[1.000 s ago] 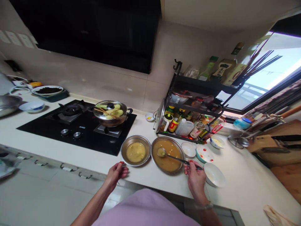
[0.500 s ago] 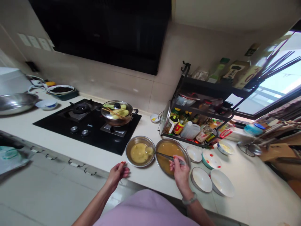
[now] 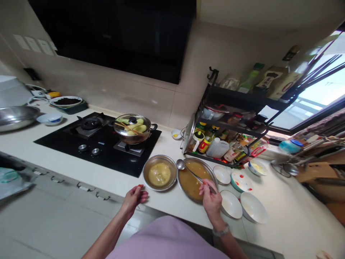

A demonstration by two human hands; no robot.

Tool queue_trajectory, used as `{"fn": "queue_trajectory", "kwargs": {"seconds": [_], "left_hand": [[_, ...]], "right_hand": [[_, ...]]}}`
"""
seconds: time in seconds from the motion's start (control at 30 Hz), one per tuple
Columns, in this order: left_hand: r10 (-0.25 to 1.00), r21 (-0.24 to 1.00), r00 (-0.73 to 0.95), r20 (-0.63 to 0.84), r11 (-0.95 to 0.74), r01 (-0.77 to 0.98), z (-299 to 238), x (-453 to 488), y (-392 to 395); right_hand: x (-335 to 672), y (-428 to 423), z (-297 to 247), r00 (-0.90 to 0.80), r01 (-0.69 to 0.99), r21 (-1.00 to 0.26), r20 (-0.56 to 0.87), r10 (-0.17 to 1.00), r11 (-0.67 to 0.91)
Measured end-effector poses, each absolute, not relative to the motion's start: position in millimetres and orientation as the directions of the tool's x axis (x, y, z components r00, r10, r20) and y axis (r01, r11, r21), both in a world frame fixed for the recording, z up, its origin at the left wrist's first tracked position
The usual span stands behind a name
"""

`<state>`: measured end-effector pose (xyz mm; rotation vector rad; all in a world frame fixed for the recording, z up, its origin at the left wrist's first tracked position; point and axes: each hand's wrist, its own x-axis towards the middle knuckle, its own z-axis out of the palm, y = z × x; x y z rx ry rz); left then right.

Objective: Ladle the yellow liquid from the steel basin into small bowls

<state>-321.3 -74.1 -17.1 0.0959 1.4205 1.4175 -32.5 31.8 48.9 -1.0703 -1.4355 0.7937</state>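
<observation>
My right hand [image 3: 211,201] is wrapped round the handle of a metal ladle [image 3: 194,175]. The ladle's bowl is over the left rim of a metal basin [image 3: 209,164] of brownish, cloudy liquid. Left of it stands a smaller metal bowl [image 3: 147,174] with pale yellow liquid [image 3: 159,175], lower than its rim. By the counter's front edge, just short of that bowl, my left hand [image 3: 134,198] hangs with loosely bent fingers slightly apart; I see nothing in it.
A lidded pot [image 3: 133,135] with sliced green vegetables and chopsticks sits on the black gas hob [image 3: 118,162]. Several white bowls [image 3: 231,204] stand right of the basin. Behind is a black rack [image 3: 234,126] of bottles. A wide metal pan [image 3: 17,118] lies far left.
The ladle has moved right, out of the smaller bowl's liquid to the larger basin's left rim. My right hand has shifted slightly right and down; my left hand has stayed nearly still.
</observation>
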Motion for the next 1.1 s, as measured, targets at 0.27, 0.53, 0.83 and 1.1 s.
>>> {"fn": "queue_trajectory", "kwargs": {"seconds": [0.27, 0.53, 0.83, 1.1], "left_hand": [[0.702, 0.758, -0.400, -0.589, 0.309, -0.574, -20.1, -317.4, -64.5], [0.691, 0.751, -0.393, -0.607, 0.335, -0.570, -18.8, -313.3, -56.7], [0.692, 0.763, -0.407, -0.596, 0.329, -0.557, -17.0, -312.6, -55.1], [0.685, 0.763, -0.422, -0.594, 0.312, -0.566, -16.7, -315.2, -56.1]], "right_hand": [[7.4, 23.3, 44.4, 0.205, 0.208, -0.968, 0.182, 0.962, 0.139], [18.7, 29.0, 37.0, 0.406, -0.098, -0.995, -0.051, 0.912, -0.012], [19.1, 37.5, 42.0, 0.404, -0.162, -0.987, -0.081, 0.911, -0.015], [16.5, 50.1, 41.9, 0.417, -0.119, -0.993, -0.058, 0.907, -0.008]]}}
